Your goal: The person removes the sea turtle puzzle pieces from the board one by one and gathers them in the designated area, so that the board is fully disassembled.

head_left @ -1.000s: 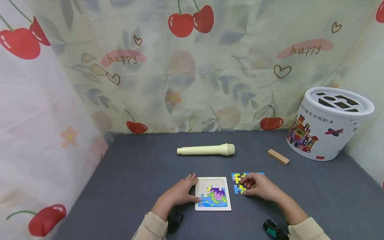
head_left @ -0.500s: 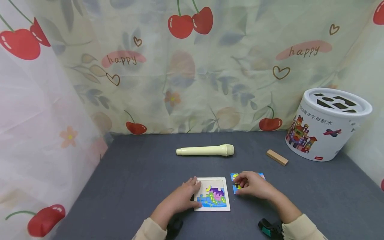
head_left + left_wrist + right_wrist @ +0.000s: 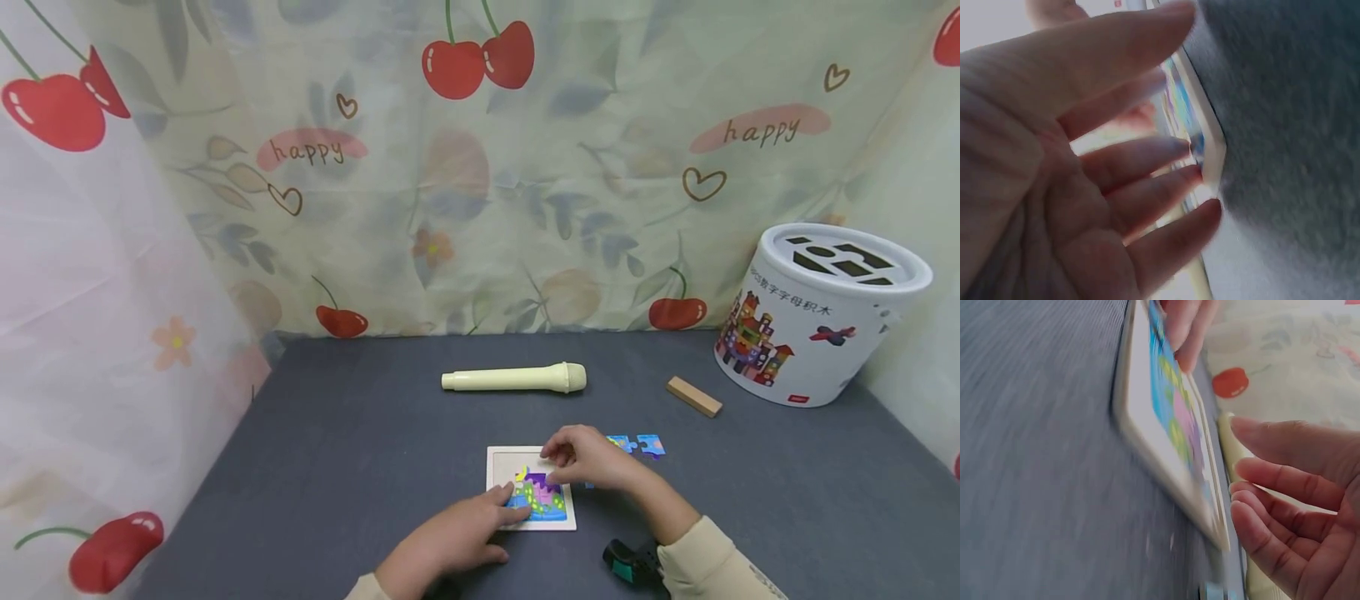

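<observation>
A small pale-framed jigsaw tray [image 3: 490, 468] lies on the dark table, its lower part covered with colourful joined pieces [image 3: 542, 502]. My left hand [image 3: 461, 533] reaches over its lower left corner, with fingertips at the picture and thumb apart; in the left wrist view, the fingers are spread beside the frame [image 3: 1212, 147]. Above the tray's right side hovers my right hand [image 3: 592, 458], fingers loosely bent. The right wrist view has a gap between its thumb [image 3: 1272, 439] and fingers, with no piece visible there. Loose jigsaw pieces [image 3: 651, 445] lie right of the tray, partly hidden behind this hand.
A cream toy microphone [image 3: 517, 380] lies behind the tray. Farther right are a wooden block [image 3: 693, 397] and a large white bucket [image 3: 810, 342] with shaped holes in its lid. A black device [image 3: 632, 565] sits by the right wrist. Printed cloth [image 3: 495, 208] hangs behind the table.
My right hand has moved left, from the loose pieces to above the tray. My left hand has shifted from the tray's left edge down and right, over its lower left corner.
</observation>
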The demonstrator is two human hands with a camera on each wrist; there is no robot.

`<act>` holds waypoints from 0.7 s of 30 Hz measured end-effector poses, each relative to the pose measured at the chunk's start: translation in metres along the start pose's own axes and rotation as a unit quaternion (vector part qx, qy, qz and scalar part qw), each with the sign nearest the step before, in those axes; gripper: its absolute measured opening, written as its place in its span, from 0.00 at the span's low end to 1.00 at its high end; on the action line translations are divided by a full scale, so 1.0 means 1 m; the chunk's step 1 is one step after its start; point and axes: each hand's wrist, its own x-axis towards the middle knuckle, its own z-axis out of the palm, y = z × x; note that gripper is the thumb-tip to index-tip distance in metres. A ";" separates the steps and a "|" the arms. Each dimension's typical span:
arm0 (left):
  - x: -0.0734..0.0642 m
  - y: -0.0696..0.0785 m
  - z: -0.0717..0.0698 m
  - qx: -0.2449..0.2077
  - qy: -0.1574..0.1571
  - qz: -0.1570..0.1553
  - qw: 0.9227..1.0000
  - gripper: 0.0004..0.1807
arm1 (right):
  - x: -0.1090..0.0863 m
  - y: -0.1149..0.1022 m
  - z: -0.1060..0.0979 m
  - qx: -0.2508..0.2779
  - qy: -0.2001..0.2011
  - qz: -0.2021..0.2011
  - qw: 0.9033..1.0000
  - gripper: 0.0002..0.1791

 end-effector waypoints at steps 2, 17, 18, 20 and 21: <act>0.001 0.002 0.002 0.006 -0.008 -0.008 1.000 0.30 | 0.005 -0.004 0.003 -0.004 -0.003 0.001 1.000 0.15; 0.003 0.006 0.004 -0.005 -0.030 -0.030 0.999 0.30 | 0.023 -0.013 0.023 0.009 -0.009 0.012 1.000 0.10; 0.003 0.006 0.004 -0.005 -0.030 -0.030 0.999 0.30 | 0.023 -0.013 0.024 0.009 -0.007 0.014 1.000 0.09; 0.003 0.006 0.004 -0.004 -0.028 -0.029 0.999 0.30 | 0.022 -0.013 0.025 0.010 -0.004 0.016 1.000 0.09; 0.003 0.006 0.004 -0.003 -0.028 -0.029 0.999 0.30 | 0.022 -0.013 0.025 0.010 -0.002 0.018 1.000 0.09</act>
